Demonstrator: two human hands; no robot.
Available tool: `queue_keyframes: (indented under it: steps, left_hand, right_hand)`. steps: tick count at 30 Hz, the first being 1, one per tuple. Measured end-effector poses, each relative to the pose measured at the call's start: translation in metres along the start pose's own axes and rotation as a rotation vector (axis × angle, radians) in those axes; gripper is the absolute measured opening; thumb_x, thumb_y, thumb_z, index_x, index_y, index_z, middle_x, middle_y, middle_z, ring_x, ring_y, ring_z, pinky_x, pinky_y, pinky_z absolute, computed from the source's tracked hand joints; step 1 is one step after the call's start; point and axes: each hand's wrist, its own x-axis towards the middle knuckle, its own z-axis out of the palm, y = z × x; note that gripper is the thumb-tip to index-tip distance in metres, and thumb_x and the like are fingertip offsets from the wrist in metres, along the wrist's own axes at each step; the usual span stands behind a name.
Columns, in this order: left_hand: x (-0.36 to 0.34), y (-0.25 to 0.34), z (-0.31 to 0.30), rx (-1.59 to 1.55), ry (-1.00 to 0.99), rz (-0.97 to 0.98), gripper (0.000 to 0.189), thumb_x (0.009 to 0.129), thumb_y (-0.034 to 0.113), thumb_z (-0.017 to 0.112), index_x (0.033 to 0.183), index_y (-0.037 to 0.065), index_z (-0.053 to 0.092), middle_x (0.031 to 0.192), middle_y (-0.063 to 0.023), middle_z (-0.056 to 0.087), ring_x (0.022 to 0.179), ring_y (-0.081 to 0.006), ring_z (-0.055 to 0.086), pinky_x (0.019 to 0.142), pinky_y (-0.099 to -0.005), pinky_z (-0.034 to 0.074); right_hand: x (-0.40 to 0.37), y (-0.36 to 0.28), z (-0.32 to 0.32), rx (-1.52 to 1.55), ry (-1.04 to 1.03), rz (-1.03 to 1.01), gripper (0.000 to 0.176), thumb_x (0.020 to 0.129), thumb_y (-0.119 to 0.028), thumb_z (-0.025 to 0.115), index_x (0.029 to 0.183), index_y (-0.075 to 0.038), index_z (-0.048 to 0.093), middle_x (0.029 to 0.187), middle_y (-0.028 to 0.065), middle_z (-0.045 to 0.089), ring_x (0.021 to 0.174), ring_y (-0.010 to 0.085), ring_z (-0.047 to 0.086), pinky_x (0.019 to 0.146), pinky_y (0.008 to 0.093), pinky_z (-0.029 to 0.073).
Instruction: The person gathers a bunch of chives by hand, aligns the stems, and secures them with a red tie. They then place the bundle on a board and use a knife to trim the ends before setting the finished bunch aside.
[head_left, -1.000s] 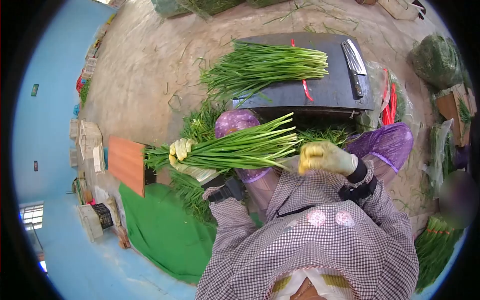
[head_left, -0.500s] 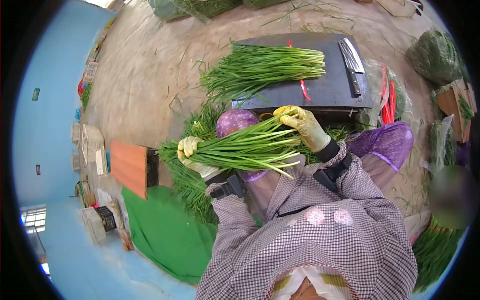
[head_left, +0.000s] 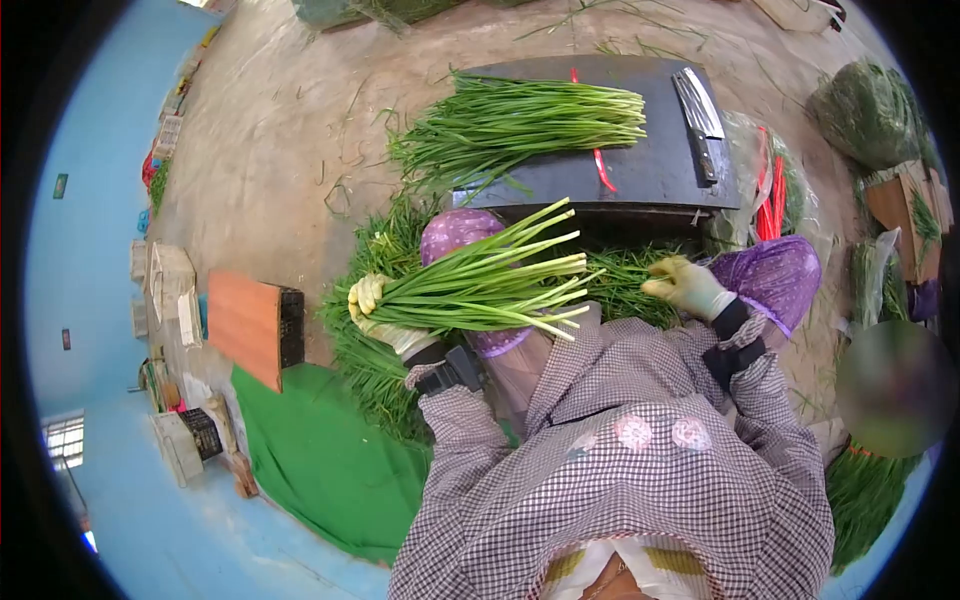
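My left hand [head_left: 372, 305], in a pale yellow glove, grips a bunch of green chives [head_left: 480, 280] by its leafy end, the cut stems fanning out to the right over my knees. My right hand [head_left: 685, 285], also gloved, reaches down into the loose pile of chives [head_left: 630, 275] between my purple-covered knees; whether it has taken hold of any stems I cannot tell. A second chive bunch [head_left: 510, 125] lies across the dark board [head_left: 650, 170] in front of me, over a red band [head_left: 601, 168].
A cleaver [head_left: 698, 120] lies on the board's right side. Red bands [head_left: 770, 205] sit in a clear bag right of it. More chives lie around my left knee [head_left: 375, 360]. A wooden block [head_left: 245, 325] and green sheet [head_left: 320, 460] are on my left, bagged greens [head_left: 870, 120] on the right.
My right hand left the stem ends of the held bunch and dropped to the right into the loose chives by my right knee. The bunch shifted slightly and tilted up.
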Motion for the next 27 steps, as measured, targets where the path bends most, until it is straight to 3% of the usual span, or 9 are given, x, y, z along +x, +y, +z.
queue_keyframes:
  steps: [3, 6, 9, 12, 16, 24, 25, 26, 27]
  left_hand:
    - [-0.001, -0.005, -0.002, -0.003, 0.006, -0.005, 0.024, 0.094, 0.005, 0.045, 0.07, 0.01, 0.045, 0.063, 0.0003, 0.046, 0.06, -0.011, 0.046, 0.063, -0.0246, 0.041]
    - [0.0, -0.008, -0.001, 0.012, 0.02, 0.023, 0.017, 0.091, 0.006, 0.049, 0.074, 0.01, 0.047, 0.063, 0.0015, 0.044, 0.058, -0.01, 0.044, 0.061, -0.0242, 0.04]
    - [0.001, -0.006, -0.001, 0.052, 0.025, 0.035, 0.02, 0.092, 0.007, 0.048, 0.073, 0.011, 0.047, 0.063, 0.0018, 0.046, 0.059, -0.0104, 0.046, 0.062, -0.0248, 0.04]
    - [-0.001, -0.002, -0.006, 0.059, 0.062, 0.078, 0.015, 0.091, 0.008, 0.05, 0.076, 0.01, 0.05, 0.063, 0.0016, 0.047, 0.059, -0.0109, 0.046, 0.062, -0.0254, 0.04]
    - [-0.006, -0.002, -0.009, 0.011, 0.104, 0.093, 0.01, 0.09, 0.009, 0.052, 0.079, 0.008, 0.053, 0.064, 0.0012, 0.048, 0.059, -0.0115, 0.046, 0.062, -0.0268, 0.041]
    - [-0.005, 0.001, -0.006, 0.062, 0.049, 0.085, 0.01, 0.089, 0.01, 0.051, 0.08, 0.008, 0.055, 0.065, 0.0011, 0.049, 0.061, -0.0123, 0.047, 0.065, -0.0282, 0.042]
    - [-0.006, 0.001, -0.007, 0.081, 0.045, 0.096, 0.01, 0.089, 0.01, 0.051, 0.081, 0.008, 0.055, 0.065, 0.0011, 0.049, 0.061, -0.0124, 0.047, 0.066, -0.0283, 0.042]
    - [-0.007, 0.003, -0.008, 0.101, 0.058, 0.108, 0.01, 0.09, 0.011, 0.051, 0.081, 0.008, 0.055, 0.065, 0.001, 0.049, 0.062, -0.0126, 0.048, 0.066, -0.0285, 0.042]
    - [-0.007, 0.008, -0.01, 0.12, 0.07, 0.121, 0.01, 0.09, 0.011, 0.051, 0.082, 0.007, 0.055, 0.066, 0.0009, 0.05, 0.062, -0.0127, 0.048, 0.067, -0.0286, 0.042]
  right_hand:
    - [0.004, -0.068, 0.001, 0.789, -0.139, -0.224, 0.042, 0.095, -0.023, 0.068, 0.131, -0.004, 0.061, 0.124, 0.0134, 0.065, 0.116, 0.0222, 0.063, 0.1, 0.0351, 0.05]
    - [0.03, -0.103, 0.03, 1.113, -0.197, -0.377, 0.036, 0.098, -0.024, 0.065, 0.124, 0.001, 0.063, 0.116, 0.0105, 0.068, 0.102, 0.0168, 0.065, 0.093, 0.0312, 0.052]
    - [0.033, -0.113, 0.032, 1.275, -0.244, -0.147, 0.031, 0.099, -0.019, 0.064, 0.121, 0.002, 0.063, 0.108, 0.0057, 0.069, 0.098, 0.0139, 0.063, 0.088, 0.0283, 0.051]
    - [0.028, -0.121, 0.03, 1.308, -0.089, -0.068, 0.028, 0.099, -0.019, 0.063, 0.118, 0.002, 0.064, 0.104, 0.0044, 0.069, 0.093, 0.0121, 0.064, 0.085, 0.0255, 0.051]
    - [0.017, -0.14, 0.02, 1.294, -0.093, -0.114, 0.026, 0.098, -0.018, 0.063, 0.116, 0.001, 0.066, 0.103, 0.0039, 0.069, 0.094, 0.0117, 0.064, 0.088, 0.0276, 0.051]
    - [0.019, -0.139, 0.036, 1.621, -0.153, -0.049, 0.015, 0.097, -0.016, 0.063, 0.102, -0.002, 0.062, 0.096, 0.0045, 0.065, 0.09, 0.0134, 0.06, 0.084, 0.0289, 0.048]
    - [0.015, -0.133, 0.032, 1.711, -0.079, -0.068, 0.01, 0.096, -0.014, 0.061, 0.095, -0.005, 0.057, 0.089, 0.0026, 0.059, 0.084, 0.0123, 0.056, 0.081, 0.0289, 0.045]
    - [0.011, -0.121, 0.021, 1.752, 0.018, -0.24, 0.01, 0.096, -0.012, 0.06, 0.09, -0.006, 0.055, 0.086, 0.0018, 0.056, 0.08, 0.0122, 0.054, 0.078, 0.0276, 0.044]
    - [0.005, -0.096, 0.011, 1.646, 0.096, -0.275, 0.009, 0.095, -0.012, 0.06, 0.091, -0.004, 0.058, 0.087, 0.0031, 0.058, 0.082, 0.0134, 0.055, 0.079, 0.028, 0.045]
